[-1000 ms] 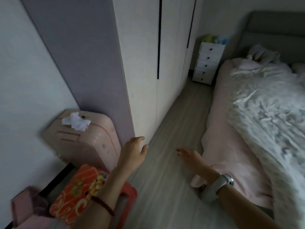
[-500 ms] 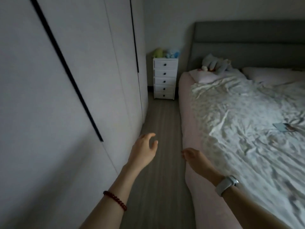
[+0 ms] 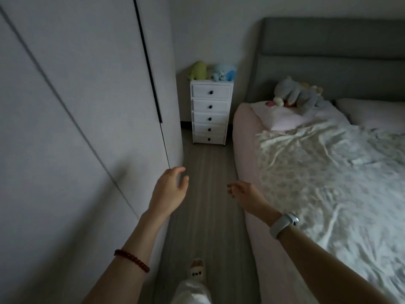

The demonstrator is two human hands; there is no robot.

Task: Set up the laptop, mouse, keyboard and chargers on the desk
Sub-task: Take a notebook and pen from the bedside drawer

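Observation:
No laptop, mouse, keyboard, charger or desk shows in the head view. My left hand [image 3: 169,189] hangs in the air over the floor strip beside the wardrobe, fingers loosely curled, holding nothing. My right hand [image 3: 243,193] floats at the bed's near edge, also loosely curled and empty, with a white watch on its wrist.
A white wardrobe [image 3: 83,106] fills the left. A narrow strip of grey wood floor [image 3: 208,172] runs ahead to a white drawer chest [image 3: 210,113] with plush toys on top. The bed [image 3: 328,183] with a rumpled quilt and grey headboard fills the right. My slippered foot [image 3: 197,273] is below.
The view has swung right, away from the pink suitcase and red stool, and moved forward along the aisle between wardrobe and bed. Both hands stay empty.

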